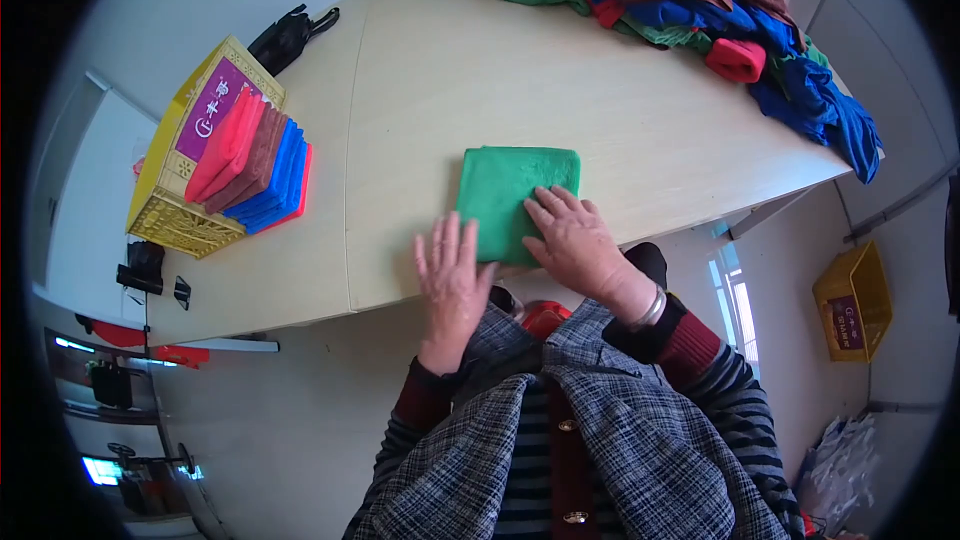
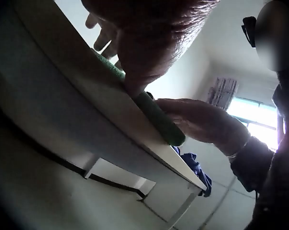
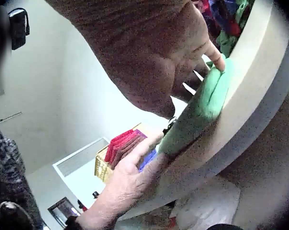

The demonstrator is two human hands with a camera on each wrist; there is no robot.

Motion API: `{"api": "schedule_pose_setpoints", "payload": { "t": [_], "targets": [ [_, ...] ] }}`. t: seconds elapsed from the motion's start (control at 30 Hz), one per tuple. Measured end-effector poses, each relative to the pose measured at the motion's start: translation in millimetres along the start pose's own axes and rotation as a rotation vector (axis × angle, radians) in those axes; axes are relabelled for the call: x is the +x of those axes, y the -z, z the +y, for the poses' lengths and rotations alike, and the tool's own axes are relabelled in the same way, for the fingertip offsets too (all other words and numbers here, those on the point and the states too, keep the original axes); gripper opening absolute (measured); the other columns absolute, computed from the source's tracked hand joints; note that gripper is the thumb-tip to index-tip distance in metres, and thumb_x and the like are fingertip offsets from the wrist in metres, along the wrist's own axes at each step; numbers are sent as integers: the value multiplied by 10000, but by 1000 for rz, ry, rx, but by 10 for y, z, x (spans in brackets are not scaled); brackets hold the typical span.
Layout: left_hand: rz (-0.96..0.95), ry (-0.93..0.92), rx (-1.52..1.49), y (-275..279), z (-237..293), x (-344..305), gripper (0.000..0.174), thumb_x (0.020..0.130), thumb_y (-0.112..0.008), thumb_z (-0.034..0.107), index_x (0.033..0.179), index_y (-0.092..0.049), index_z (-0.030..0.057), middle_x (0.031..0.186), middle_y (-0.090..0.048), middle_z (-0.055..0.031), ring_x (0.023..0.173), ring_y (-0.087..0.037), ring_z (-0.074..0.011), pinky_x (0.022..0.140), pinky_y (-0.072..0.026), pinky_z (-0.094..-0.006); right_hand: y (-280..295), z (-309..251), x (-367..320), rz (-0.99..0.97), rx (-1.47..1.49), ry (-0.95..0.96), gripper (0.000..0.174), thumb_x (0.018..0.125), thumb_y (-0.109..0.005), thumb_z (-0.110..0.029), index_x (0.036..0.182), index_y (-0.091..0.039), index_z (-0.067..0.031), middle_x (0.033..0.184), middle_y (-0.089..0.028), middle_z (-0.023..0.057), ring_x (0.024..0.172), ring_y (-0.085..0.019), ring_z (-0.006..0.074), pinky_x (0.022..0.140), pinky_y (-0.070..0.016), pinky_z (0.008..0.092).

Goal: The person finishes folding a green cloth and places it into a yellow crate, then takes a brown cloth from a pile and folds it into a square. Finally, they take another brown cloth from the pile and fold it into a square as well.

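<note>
A green cloth [image 1: 510,190], folded into a neat square, lies flat near the front edge of the table. My right hand [image 1: 580,240] rests on its right side with the fingers spread over the top. Beside the lower left edge is my left hand [image 1: 450,275], its fingers straight and its thumb at the cloth's near corner. The left wrist view shows the folded cloth [image 2: 156,120] from the side, as a thick rounded edge along the table. In the right wrist view, fingertips [image 3: 220,63] of the right hand touch the top of the green cloth [image 3: 202,105].
A yellow basket [image 1: 160,210] stands at the left, with a stack of folded red, brown and blue cloths [image 1: 255,165] against it. A heap of loose cloths [image 1: 690,0] covers the far right. A black bag [image 1: 285,40] lies behind; another yellow basket [image 1: 855,300] is on the floor.
</note>
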State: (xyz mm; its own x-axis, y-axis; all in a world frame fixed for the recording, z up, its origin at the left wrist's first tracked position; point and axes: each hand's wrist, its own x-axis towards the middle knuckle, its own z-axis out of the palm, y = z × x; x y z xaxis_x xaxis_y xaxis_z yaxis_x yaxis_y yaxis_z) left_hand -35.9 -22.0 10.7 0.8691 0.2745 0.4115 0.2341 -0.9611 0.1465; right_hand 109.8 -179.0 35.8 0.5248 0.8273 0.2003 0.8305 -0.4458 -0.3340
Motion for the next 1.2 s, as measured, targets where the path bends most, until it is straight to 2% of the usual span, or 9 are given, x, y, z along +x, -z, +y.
{"api": "schedule_pose_setpoints", "payload": {
  "t": [0.07, 0.2, 0.33, 0.43, 0.73, 0.8, 0.9, 1.0, 1.2],
  "targets": [
    [52, 76, 25, 41, -100, -168, 598, 881, -716, 255, 1415, -516, 76, 1464, -484, -170, 1387, -422, -334, 1187, -252, -527, 64, -146, -65, -60, 13, -3, 521, 958, -590, -340, 1382, -539, -42, 1446, -518, 178, 1371, -447, 356, 1105, -382, 469],
    [207, 258, -51, 101, -216, -464, 443, 898, -724, 252, 1273, -614, 45, 1228, -639, -159, 1151, -607, -323, 1013, -464, -445, 182, -309, -48, -223, 85, 62, 468, 948, -597, -350, 1307, -583, -51, 1366, -560, 167, 1280, -501, 343, 1005, -428, 482],
    [-113, 606, -398, 201, -77, -645, 324, 973, -660, 287, 1122, -648, -1, 1014, -693, -109, 898, -682, -234, 802, -559, -344, 276, -185, 165, -316, 207, 14, 507, 953, -592, -372, 1355, -557, -64, 1413, -524, 192, 1311, -483, 369, 1052, -408, 481],
    [-81, 703, -992, -74, -151, -734, 382, 1015, -608, 375, 1025, -656, -4, 940, -704, -68, 800, -688, -166, 706, -571, -293, -169, 111, 384, 191, -8, 199, 549, 965, -594, -357, 1424, -507, -68, 1493, -451, 220, 1378, -425, 403, 1107, -386, 479],
    [108, 1053, -1821, -59, -141, -681, 399, 1003, -627, 374, 1175, -667, 16, 1113, -701, -78, 1023, -666, -175, 877, -568, -355, -381, -229, 353, 40, 150, 350, 584, 970, -586, -365, 1466, -466, -82, 1537, -397, 224, 1386, -406, 423, 1149, -345, 492],
    [2, 1216, -1957, -59, -216, -786, 512, 977, -670, 341, 1368, -540, 38, 1291, -627, -128, 1170, -617, -209, 1016, -497, -403, -351, -297, 315, -16, 168, 327, 574, 967, -599, -330, 1464, -467, -75, 1533, -407, 217, 1374, -423, 414, 1152, -349, 481],
    [48, 1045, -1791, 152, -344, -785, 494, 954, -693, 274, 1356, -552, 25, 1276, -637, -134, 1150, -632, -211, 992, -516, -396, -284, -240, 284, -60, 537, 272, 533, 964, -607, -263, 1446, -488, -69, 1520, -428, 204, 1361, -445, 395, 1148, -361, 468],
    [46, 936, -1627, 629, -499, -563, 437, 920, -721, 217, 1282, -606, 2, 1204, -675, -119, 1081, -659, -203, 944, -536, -367, -347, 18, 187, 104, 498, 130, 478, 949, -626, -218, 1382, -536, -36, 1454, -494, 215, 1341, -471, 378, 1136, -372, 472],
    [-26, 733, -1308, 1800, -1608, 455, 389, 877, -750, 188, 1189, -659, -26, 1096, -723, -113, 964, -706, -201, 809, -594, -364, -330, 362, 109, 229, 244, 175, 414, 914, -644, -142, 1295, -580, 6, 1386, -557, 191, 1322, -485, 387, 1131, -382, 471]
  ]
}}
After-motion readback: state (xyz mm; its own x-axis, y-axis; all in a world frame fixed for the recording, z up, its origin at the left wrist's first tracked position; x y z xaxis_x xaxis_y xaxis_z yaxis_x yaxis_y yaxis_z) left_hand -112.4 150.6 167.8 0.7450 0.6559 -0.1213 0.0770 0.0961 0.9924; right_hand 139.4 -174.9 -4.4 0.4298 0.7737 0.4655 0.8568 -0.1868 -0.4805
